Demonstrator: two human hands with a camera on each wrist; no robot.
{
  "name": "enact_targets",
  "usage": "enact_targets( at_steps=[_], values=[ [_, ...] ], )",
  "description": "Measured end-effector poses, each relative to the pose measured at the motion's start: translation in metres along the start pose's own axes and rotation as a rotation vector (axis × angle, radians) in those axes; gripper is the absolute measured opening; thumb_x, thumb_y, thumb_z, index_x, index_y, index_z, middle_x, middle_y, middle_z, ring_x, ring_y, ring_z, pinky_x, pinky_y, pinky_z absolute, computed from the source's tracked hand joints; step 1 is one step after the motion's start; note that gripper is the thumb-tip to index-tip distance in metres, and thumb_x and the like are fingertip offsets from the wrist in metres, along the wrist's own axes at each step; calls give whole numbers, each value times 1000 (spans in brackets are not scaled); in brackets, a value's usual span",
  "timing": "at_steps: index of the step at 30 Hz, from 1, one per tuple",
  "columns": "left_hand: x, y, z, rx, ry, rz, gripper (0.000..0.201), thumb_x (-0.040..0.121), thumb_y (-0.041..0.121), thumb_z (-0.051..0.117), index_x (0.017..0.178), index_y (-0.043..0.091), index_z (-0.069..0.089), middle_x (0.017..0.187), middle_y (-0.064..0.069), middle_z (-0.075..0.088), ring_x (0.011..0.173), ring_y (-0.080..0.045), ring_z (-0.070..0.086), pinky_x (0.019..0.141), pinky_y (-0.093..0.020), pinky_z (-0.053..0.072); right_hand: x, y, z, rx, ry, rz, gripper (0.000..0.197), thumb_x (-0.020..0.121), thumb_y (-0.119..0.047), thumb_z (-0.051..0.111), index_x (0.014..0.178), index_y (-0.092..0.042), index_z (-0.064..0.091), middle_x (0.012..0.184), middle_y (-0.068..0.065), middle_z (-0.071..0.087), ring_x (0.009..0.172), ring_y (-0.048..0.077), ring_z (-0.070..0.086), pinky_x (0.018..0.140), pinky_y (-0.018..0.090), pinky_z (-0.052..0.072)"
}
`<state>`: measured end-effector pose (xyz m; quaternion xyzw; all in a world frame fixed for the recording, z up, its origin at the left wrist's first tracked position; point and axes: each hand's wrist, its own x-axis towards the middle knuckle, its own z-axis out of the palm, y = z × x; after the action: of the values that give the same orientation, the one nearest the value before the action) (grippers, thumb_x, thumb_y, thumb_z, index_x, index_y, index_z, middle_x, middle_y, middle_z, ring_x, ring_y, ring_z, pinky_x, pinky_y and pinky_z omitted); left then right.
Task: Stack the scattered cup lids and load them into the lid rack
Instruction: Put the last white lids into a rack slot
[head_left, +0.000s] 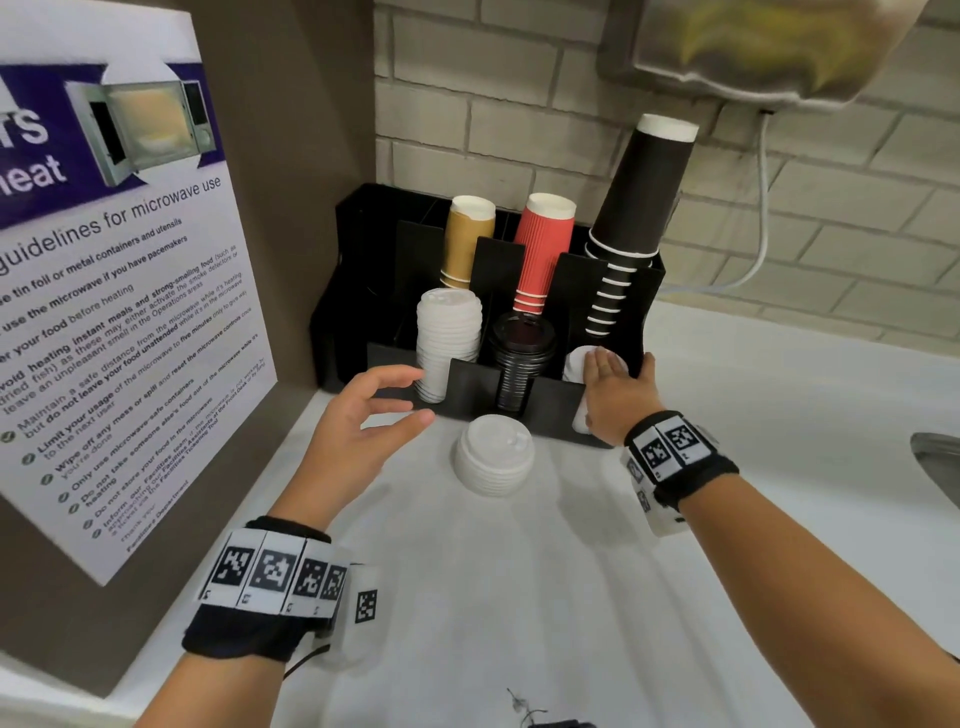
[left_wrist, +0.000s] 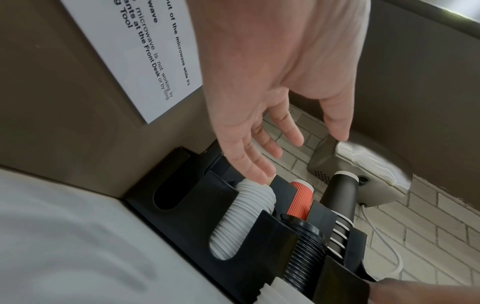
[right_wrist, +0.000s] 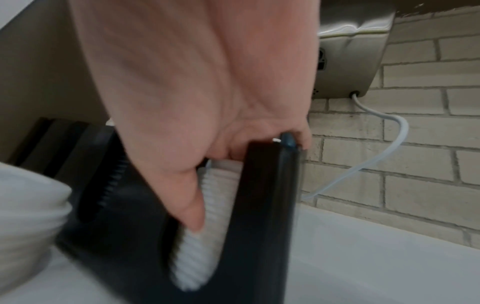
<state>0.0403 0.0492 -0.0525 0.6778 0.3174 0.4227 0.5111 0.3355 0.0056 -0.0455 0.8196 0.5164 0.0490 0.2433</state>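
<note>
The black lid rack (head_left: 467, 384) stands in the counter's back corner. Its left front slot holds a tall stack of white lids (head_left: 449, 338) (left_wrist: 241, 214) and its middle slot holds black lids (head_left: 519, 353) (left_wrist: 303, 246). My right hand (head_left: 608, 364) (right_wrist: 233, 174) lies on the white lids (head_left: 574, 366) (right_wrist: 215, 197) in the right slot, fingers flat on the top lid and thumb straight down the stack's front. Another short stack of white lids (head_left: 493, 462) sits on the counter before the rack. My left hand (head_left: 415, 395) (left_wrist: 298, 152) hovers open by the rack's left front, holding nothing.
Brown cups (head_left: 465, 239), red cups (head_left: 543, 249) and tall black cups (head_left: 639, 197) fill the rack's rear slots. A microwave poster (head_left: 104, 312) covers the left wall. A metal wall unit (head_left: 753, 47) with a white cable (head_left: 761, 208) hangs above. A sink edge (head_left: 935, 457) shows at the right.
</note>
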Motion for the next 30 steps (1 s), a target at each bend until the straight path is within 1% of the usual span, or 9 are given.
enact_targets(
  at_steps=[5,7,10,13,16,19,22,26,30],
  values=[
    [-1,1,-2,8,-1,8,30,87,14,70,111,30,63,116,12,62,91,4,63,72,1,40,-7,9,-26,213,-96,-26,92,91,-21,57,152,-5,-10,161,8,-9,149,23,-7,114,63,3],
    [0,2,-3,-7,6,13,29,87,12,69,110,29,63,113,9,64,87,3,63,73,-2,42,-14,5,-33,376,113,-65,86,90,-19,57,153,-10,-1,161,9,0,149,24,-5,114,60,7],
    [1,2,-2,-3,-18,6,28,88,12,69,109,30,64,108,8,65,85,1,63,75,-6,45,-29,-14,-34,594,441,-249,60,86,-13,56,144,-18,37,146,9,34,137,29,28,108,49,26],
    [0,-1,-2,-12,-15,-1,28,87,12,69,108,30,64,104,9,65,83,1,63,76,-9,46,-39,-44,-26,649,242,-420,48,89,-25,60,135,-20,48,133,8,44,123,30,40,103,42,36],
    [0,-5,-1,-19,-12,4,27,87,12,69,109,28,65,102,9,66,81,0,62,77,-10,45,-37,-63,-14,613,20,-419,72,84,-47,67,145,-28,34,136,9,39,125,31,37,104,46,38],
    [0,-8,-2,-22,-10,-2,26,87,13,69,109,29,65,100,11,66,80,0,62,76,-10,46,-30,-72,-6,632,-67,-385,90,75,-54,73,147,-31,25,133,11,39,123,31,41,102,44,41],
    [-1,-8,-3,-29,-6,-2,26,88,14,69,105,33,65,99,12,66,79,1,62,74,-9,46,-25,-77,-2,661,-82,-368,95,70,-51,78,145,-30,25,127,10,41,118,30,46,100,40,43],
    [-2,-8,-6,-29,-3,-3,26,88,15,68,104,35,65,100,10,66,79,1,62,74,-10,46,-23,-79,-1,681,-60,-341,91,67,-46,79,142,-31,29,123,8,42,116,30,46,100,45,42],
    [-2,-6,-2,-34,-8,-7,32,85,14,72,109,34,63,106,11,65,85,1,64,73,-10,46,-29,-69,-12,862,80,-308,85,66,-41,80,137,-32,35,124,5,45,116,27,46,101,45,39]
  ],
)
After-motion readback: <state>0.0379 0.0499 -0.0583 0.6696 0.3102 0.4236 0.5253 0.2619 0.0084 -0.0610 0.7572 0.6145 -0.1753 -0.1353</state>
